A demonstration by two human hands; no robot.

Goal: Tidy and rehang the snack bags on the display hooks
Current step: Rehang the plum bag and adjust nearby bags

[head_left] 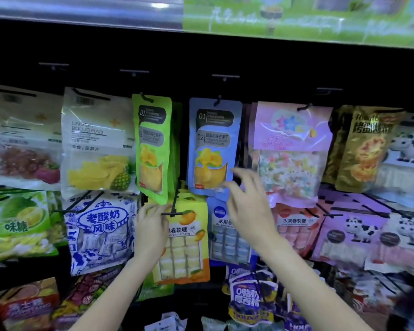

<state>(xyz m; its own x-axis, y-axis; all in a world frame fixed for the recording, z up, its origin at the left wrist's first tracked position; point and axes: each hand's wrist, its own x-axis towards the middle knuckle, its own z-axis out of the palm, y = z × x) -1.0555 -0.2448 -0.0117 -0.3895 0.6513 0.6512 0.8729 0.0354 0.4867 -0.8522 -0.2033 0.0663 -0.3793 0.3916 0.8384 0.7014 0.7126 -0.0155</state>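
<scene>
Two glossy flat mango bags hanging on hooks: green bag (pixel 152 146), blue bag (pixel 213 146). Left hand (pixel 151 225) pinching green bag's bottom edge; right hand (pixel 246 206) hovering loose-fingered beside blue bag's lower corner.

both hands (pixel 151 225) (pixel 246 206) beneath hanging mango bags (pixel 213 146)

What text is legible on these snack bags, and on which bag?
"LINGSHI BOLUOPIAN": white pineapple bag
"01", "02": green mango bag
"01", "02": blue mango bag
"老酸奶风味": blue-and-white bag
"卷软糖", "05": orange-yellow bag
"水果卷软糖": pink bag
"味糖": green durian bag
Smaller print, the gold bag and the bottom-row bags are too blurred to read.
</scene>
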